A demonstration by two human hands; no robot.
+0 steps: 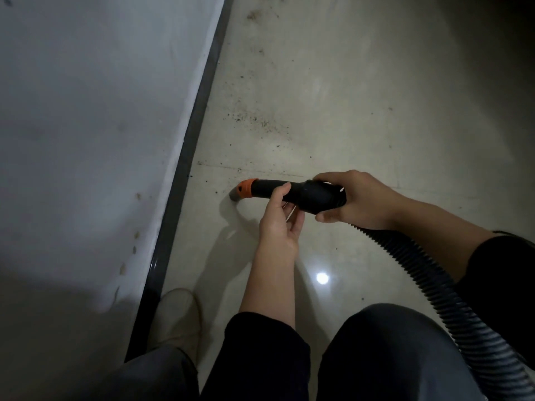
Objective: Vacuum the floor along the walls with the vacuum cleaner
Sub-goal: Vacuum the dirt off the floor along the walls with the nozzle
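Vacuum handle: I see the black vacuum handle [301,195] held level just above the floor [347,82], spanning both hands.
Nozzle tip: the grey nozzle tip [234,195] curves down past an orange collar [247,189], beyond the left thumb, and meets the floor.
Right hand: my view shows the right hand [359,198] wrapped round the thick rear of the handle, fingers over the top, thumb under.
Left hand: the left hand [279,224] is palm up, thumb touching the tube's slim part, fingers loosely curled below it; I cannot tell whether they grip.
Hose: the ribbed hose [428,273] leaves the handle at the right palm and runs off to the lower right.
Edge: the dark baseboard [199,111] under the white wall [101,96] lies near the nozzle tip, beyond the left fingers.
Open room: bare floor stretches ahead of both hands.
Debris: dark debris [249,118] is scattered ahead of the nozzle, beside the baseboard.
Body: a pale shoe [176,316] sits against the baseboard behind the left hand; a knee [390,342] is below the right wrist.
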